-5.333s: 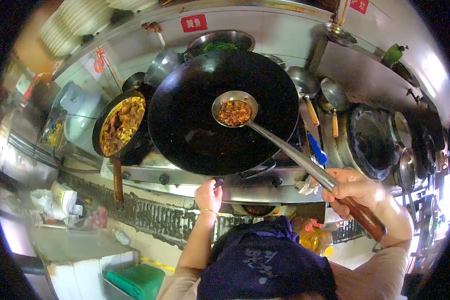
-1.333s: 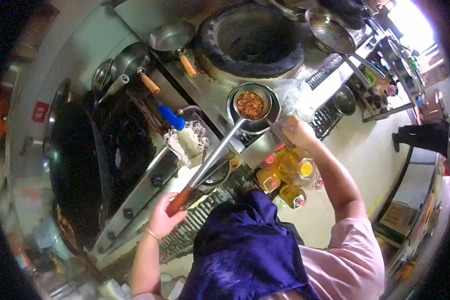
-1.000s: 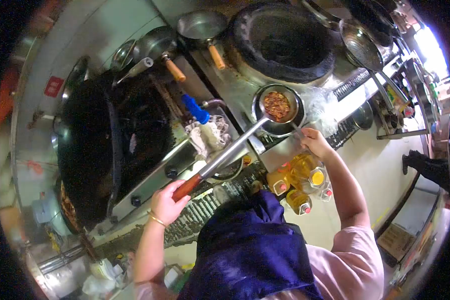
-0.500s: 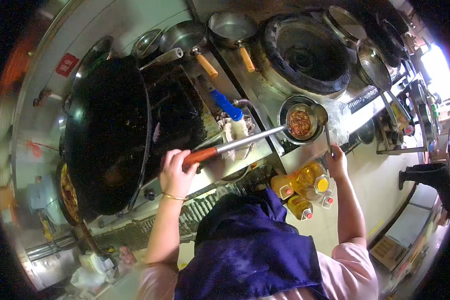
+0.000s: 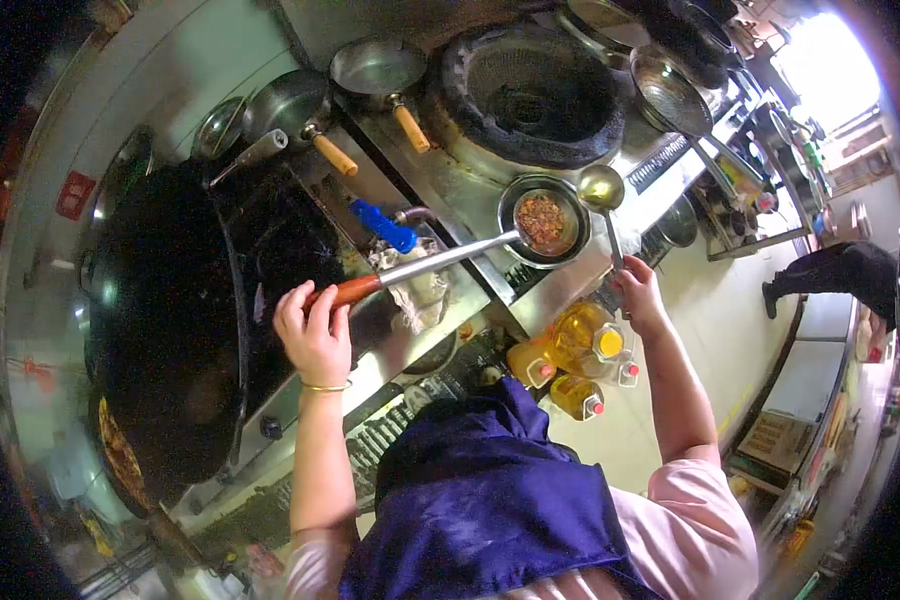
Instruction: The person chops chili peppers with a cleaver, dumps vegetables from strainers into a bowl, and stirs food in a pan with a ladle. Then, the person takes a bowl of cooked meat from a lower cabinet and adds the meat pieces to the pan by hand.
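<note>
Below the burner area, a long ladle (image 5: 440,262) with reddish-brown flakes (image 5: 542,218) in its cup, over or inside a round metal bowl (image 5: 545,265) on the steel counter; contact with the bowl's bottom impossible to tell from above; shaft slanting away to a wooden handle (image 5: 355,292); there the left hand (image 5: 315,335), fingers clamped on the handle near its end, with a thin bracelet (image 5: 325,387) at the wrist; on the bowl's other side the right hand (image 5: 638,290), fingers closed together around the handle of a smaller ladle (image 5: 601,188), its cup just beside the bowl; near the long shaft, a blue nozzle (image 5: 385,225) and a rumpled cloth (image 5: 420,290); beyond, a sooty burner ring (image 5: 460,110) and pans (image 5: 380,70) with pale wooden handles; at far left, a big black wok (image 5: 165,330); below the counter, oil bottles (image 5: 582,335); nearest, a purple apron (image 5: 485,490); at far right, another person's dark trouser leg (image 5: 835,275).
</note>
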The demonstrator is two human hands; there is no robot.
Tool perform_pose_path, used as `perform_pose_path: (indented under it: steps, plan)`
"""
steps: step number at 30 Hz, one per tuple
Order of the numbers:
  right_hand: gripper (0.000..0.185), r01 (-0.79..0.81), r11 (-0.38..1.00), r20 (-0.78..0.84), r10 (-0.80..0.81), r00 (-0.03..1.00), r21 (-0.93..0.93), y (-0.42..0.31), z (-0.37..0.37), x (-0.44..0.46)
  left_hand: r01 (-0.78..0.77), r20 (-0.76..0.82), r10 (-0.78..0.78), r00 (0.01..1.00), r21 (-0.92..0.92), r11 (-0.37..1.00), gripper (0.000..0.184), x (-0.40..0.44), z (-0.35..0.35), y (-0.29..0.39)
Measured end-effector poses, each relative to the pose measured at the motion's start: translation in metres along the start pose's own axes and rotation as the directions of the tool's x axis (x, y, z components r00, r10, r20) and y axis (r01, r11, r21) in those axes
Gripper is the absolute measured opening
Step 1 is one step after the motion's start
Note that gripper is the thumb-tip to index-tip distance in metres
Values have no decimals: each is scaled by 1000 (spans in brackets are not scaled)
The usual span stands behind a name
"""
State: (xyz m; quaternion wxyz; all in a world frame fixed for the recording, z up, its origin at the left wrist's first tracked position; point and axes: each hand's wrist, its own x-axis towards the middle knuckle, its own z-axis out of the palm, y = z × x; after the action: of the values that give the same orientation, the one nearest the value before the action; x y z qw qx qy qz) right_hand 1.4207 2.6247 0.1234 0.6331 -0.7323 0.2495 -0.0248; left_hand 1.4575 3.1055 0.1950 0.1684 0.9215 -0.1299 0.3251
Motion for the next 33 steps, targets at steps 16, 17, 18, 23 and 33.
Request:
perform_pose_path:
  steps: [16,17,18,23,33]
  plan:
    - [33,-42,995,-4,43,999,89,11,5,-47,66,45,-68,997,46,997,36,11,31,-12]
    - [33,-26,995,3,26,1000,92,11,4,-46,74,57,-77,995,53,996,36,10,30,-10]
    - [33,-19,996,-5,19,1000,91,10,3,-47,80,68,-84,994,59,995,36,9,29,-8]
    - [31,14,994,8,-15,1000,105,10,1,-37,105,124,-118,985,104,989,33,13,25,-6]
    - [26,-50,977,81,33,996,209,-35,11,-68,59,24,-61,998,57,997,31,16,25,6]
